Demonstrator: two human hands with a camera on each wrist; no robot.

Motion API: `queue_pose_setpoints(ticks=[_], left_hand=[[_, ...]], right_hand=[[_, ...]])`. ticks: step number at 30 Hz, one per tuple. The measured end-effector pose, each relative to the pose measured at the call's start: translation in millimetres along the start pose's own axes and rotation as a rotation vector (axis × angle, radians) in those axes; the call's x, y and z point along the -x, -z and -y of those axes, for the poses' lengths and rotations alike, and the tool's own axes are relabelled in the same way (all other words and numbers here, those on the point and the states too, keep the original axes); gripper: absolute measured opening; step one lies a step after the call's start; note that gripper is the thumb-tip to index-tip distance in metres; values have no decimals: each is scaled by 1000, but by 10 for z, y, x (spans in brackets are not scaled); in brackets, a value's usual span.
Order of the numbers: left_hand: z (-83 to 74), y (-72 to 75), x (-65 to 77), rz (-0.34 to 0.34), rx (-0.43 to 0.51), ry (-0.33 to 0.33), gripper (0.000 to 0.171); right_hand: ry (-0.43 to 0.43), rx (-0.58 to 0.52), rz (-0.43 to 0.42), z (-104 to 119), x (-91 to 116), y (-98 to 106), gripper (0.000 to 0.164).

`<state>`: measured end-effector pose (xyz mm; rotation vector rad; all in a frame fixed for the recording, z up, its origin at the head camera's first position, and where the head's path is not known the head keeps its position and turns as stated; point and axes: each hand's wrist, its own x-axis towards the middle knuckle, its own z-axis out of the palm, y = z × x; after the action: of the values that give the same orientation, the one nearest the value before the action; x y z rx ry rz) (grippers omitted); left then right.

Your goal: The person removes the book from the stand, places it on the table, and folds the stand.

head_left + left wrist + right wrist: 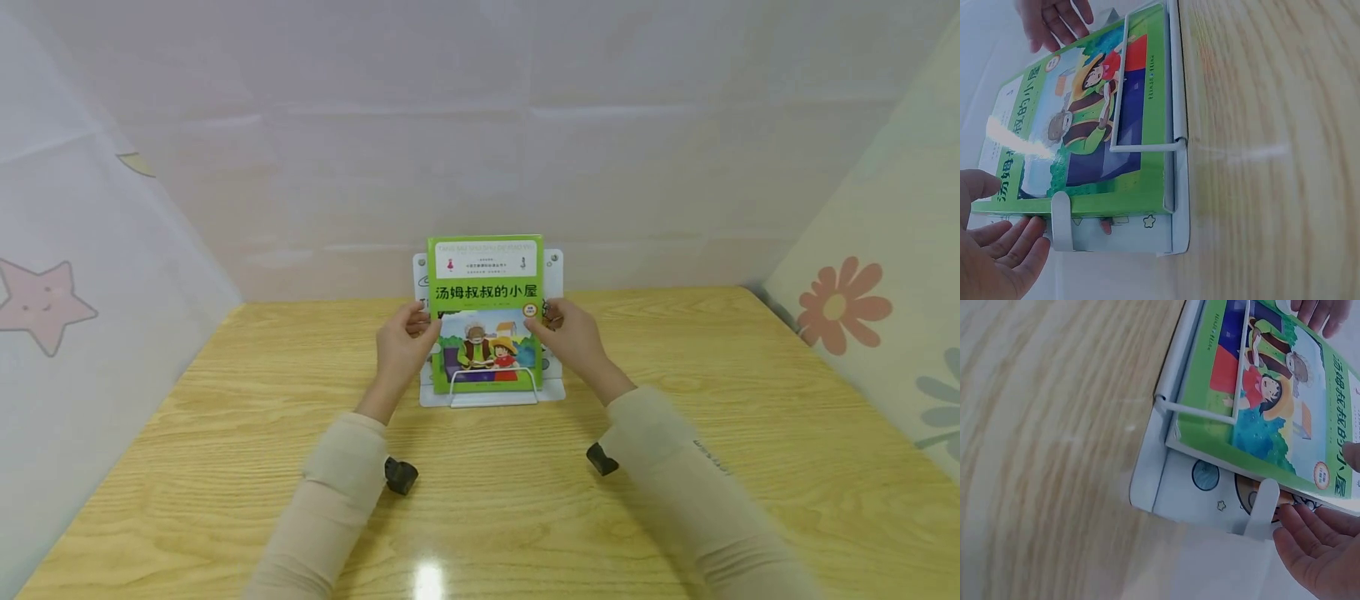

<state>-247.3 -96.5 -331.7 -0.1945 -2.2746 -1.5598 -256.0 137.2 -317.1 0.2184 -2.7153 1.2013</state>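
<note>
A green-covered picture book stands upright against a white book stand printed with small drawings. The stand's white wire bar crosses in front of the lower cover. My left hand is at the book's left side, thumb over the cover's edge and fingers behind it. On the right side my right hand pinches the book, its thumb lying on the cover and its fingers behind. A white side tab of the stand sits beside the left fingers; another tab is by the right fingers.
The stand rests on a wood-grain table close to its back edge. Behind hangs a pale creased cloth. Cloths with a pink star and a red flower flank the table. Black wrist devices hang beneath both sleeves.
</note>
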Motion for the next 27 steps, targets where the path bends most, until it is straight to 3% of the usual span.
queue_pose_setpoints(ticks=[12,27], left_hand=[[81,-50,-44,-13,13,73,26],[76,-122,-88,-57,-14,108,21]], right_hand=[[-14,-121,-23,-15,-8,-112,42],[-215,-190,-135,18,-100,-203,33]])
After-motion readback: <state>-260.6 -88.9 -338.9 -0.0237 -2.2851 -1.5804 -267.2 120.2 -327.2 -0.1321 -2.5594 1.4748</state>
